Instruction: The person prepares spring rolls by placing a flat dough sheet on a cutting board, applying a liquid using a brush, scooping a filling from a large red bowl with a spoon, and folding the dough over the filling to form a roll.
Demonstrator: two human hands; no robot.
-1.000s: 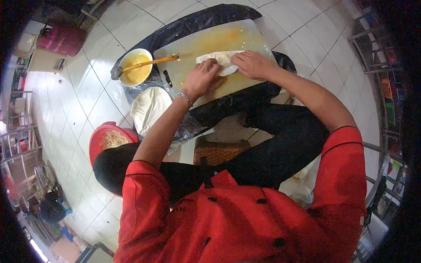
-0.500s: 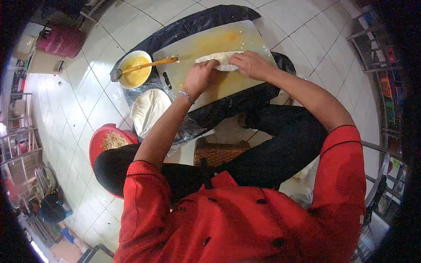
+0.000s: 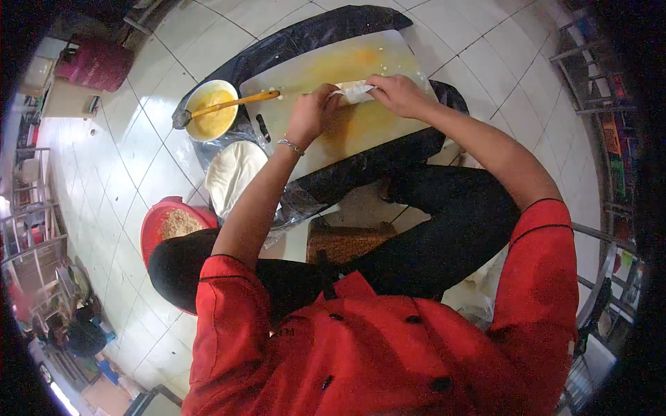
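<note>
A white pastry wrapper (image 3: 354, 91) is in a small long shape, held over the middle of a big pale cutting board (image 3: 371, 64). Think of the wrapper as the center of a clock. The left hand (image 3: 313, 111) is at about 8 o'clock from it, and its grip is pinching that end. The right hand (image 3: 399, 95) is at 3 o'clock, and its grip is pinching the other end. I cannot tell if the wrapper touches the board below. The board has yellow and orange smears, and a black plastic sheet (image 3: 316, 28) sticks out from under it. At 9 o'clock from the wrapper there is a white bowl (image 3: 208, 138) with runny yellow stuff (image 3: 220, 122) in it. A tool with a wooden handle (image 3: 243, 99) lies across the bowl, with its dark head out past the rim at 9 o'clock and its handle out over the board at 3 o'clock. At 8 o'clock from the wrapper, some round white wrappers (image 3: 234, 177) lie beside the board, with the left arm over part of them. Farther out the same way is a red tub (image 3: 153, 220) with pale crumbly food (image 3: 179, 223) in it. A knee in black pants hides part of the tub. At 6 o'clock, between the legs, is a brown woven thing (image 3: 345, 243). White floor tiles (image 3: 451, 31) are all around.
</note>
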